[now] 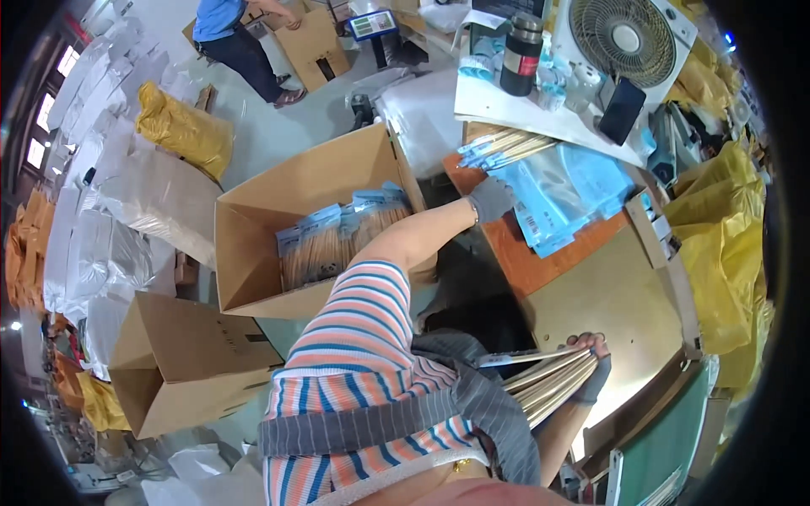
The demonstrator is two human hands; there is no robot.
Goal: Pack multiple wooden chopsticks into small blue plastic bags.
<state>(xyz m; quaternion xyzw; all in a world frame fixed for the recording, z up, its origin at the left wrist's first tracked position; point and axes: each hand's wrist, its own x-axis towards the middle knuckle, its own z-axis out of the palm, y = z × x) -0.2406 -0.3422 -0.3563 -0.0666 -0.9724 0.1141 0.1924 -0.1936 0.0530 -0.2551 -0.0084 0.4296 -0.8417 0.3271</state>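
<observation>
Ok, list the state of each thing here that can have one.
Right hand: closed around sticks
Left hand: at the edge of blue bags, grip unclear
Large carton: open, packs inside
Lower-left carton: open
Flask: lid on
Display: lit
Fan: running or not, unclear

– Seen from where?
– From the person's head, through the left of two side-by-side fisheye cameras.
– Facing which way?
– Down, past a striped sleeve (346, 312), toward left hand (492, 201) and right hand (594, 369).
– How near?
– Close above the torso; well apart from a co-worker (240, 46) near the top edge, across the floor (261, 139).
</observation>
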